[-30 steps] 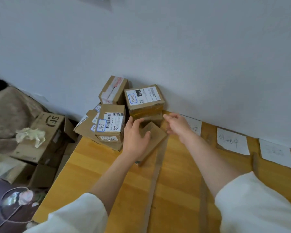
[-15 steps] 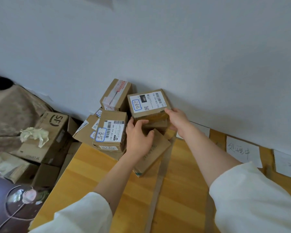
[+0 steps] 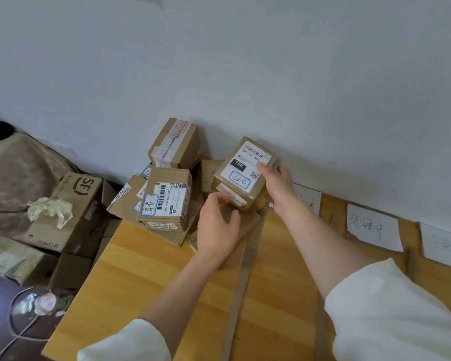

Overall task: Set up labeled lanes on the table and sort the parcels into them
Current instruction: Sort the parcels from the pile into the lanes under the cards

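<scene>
Labelled parcel (image 3: 244, 174) now tilted up, gripped between both hands, left hand (image 3: 217, 225), right hand (image 3: 277, 187)

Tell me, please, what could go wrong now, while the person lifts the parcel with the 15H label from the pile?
1. The 15H parcel is tilted, gripped at its edges by the right hand and left hand; it might slip.
2. The parcel pile sits at the table corner, partly overhanging, so a nudge may tip parcels off.
</scene>
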### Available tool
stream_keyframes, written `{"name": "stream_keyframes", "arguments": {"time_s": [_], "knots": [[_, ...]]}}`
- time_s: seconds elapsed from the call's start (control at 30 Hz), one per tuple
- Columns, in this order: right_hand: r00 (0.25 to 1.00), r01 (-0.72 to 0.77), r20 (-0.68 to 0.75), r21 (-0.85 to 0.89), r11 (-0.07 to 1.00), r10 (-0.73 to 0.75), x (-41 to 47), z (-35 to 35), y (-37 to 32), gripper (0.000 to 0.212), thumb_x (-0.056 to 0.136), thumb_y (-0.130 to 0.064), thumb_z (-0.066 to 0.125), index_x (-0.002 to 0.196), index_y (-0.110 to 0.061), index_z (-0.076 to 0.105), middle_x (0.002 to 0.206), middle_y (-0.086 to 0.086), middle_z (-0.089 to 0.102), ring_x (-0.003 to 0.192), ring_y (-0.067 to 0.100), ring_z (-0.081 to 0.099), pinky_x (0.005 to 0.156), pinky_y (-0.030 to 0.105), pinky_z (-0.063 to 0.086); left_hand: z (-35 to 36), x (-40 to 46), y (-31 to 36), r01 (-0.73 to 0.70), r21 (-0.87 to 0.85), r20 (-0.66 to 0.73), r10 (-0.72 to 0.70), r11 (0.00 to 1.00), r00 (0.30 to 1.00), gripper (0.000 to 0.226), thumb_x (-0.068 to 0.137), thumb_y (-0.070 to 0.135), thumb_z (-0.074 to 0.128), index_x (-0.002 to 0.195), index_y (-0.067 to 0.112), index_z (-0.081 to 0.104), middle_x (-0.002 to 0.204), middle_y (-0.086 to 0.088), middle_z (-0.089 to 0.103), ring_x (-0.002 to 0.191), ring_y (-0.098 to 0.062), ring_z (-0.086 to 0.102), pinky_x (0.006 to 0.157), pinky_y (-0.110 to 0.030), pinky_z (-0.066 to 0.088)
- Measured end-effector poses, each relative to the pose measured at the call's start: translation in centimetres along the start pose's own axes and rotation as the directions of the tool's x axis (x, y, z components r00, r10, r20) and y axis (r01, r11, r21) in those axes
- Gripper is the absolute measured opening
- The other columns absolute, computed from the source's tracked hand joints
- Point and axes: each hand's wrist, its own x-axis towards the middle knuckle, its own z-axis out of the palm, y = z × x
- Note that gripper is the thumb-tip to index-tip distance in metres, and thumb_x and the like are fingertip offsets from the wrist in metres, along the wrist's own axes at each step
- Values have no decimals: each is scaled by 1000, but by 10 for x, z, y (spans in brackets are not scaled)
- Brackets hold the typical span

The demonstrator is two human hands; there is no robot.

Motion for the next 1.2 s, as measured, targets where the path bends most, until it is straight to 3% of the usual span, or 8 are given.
{"name": "stream_keyframes", "arguments": {"time_s": [0.17,0.23,0.3,0.37,0.6,0.7,0.9,1.2], "knots": [[980,-191,56,-38,981,193,-2,7,13,132,42,-71,80,149,-14,29,132,4,61,121,27,56,106,48,42,-2,-1,-11,43,37,-14,-43,998,999,34,85,18,63,117,19,50,115,9,56,114,-11,51,96,-30,44],[969,-214,111,-75,974,221,-2,9,19,121,41,-76,76,143,-19,45,121,1,68,114,23,61,104,44,43,-3,-3,-13,48,50,-4,-47,998,999,36,86,19,63,119,19,50,116,9,55,114,-11,50,97,-31,44],[964,-180,179,-109,978,198,-12,10,16,79,64,-71,68,128,-24,62,113,-1,73,111,21,63,106,41,42,-4,-5,-16,57,55,0,-57,997,998,38,86,20,63,121,19,49,118,9,55,115,-11,50,96,-31,44],[963,-150,208,-112,982,171,-18,9,14,62,73,-67,65,118,-26,68,111,-3,74,111,20,63,108,41,40,-3,-6,-18,60,59,0,-60,996,998,39,86,20,63,122,19,49,119,8,55,117,-11,49,97,-30,44],[985,-109,127,-67,992,117,-34,-6,12,97,51,-79,70,129,-22,59,114,-6,71,109,16,61,95,36,40,-1,-19,-23,53,94,31,-56,994,998,41,87,23,63,125,22,49,124,10,55,121,-11,48,98,-31,43],[985,-75,156,-33,997,80,-44,-18,14,79,67,-74,66,127,-24,59,111,-8,72,106,13,62,88,35,43,0,-27,-24,46,109,48,-52,993,998,48,85,23,63,131,25,47,129,9,55,123,-13,48,101,-38,44],[988,-34,150,52,998,26,-69,-45,28,66,76,-72,61,122,-26,61,106,-8,75,106,15,65,96,43,50,2,-44,-22,40,129,61,-49,991,997,55,83,18,64,135,18,45,133,1,54,125,-17,48,103,-39,43],[990,-4,139,90,996,-9,-113,-84,54,63,76,-75,53,120,-31,60,110,-5,73,106,16,64,81,34,51,14,-80,-23,33,151,116,-51,988,992,54,87,21,63,137,17,44,137,2,51,128,-17,45,106,-37,41]]}}
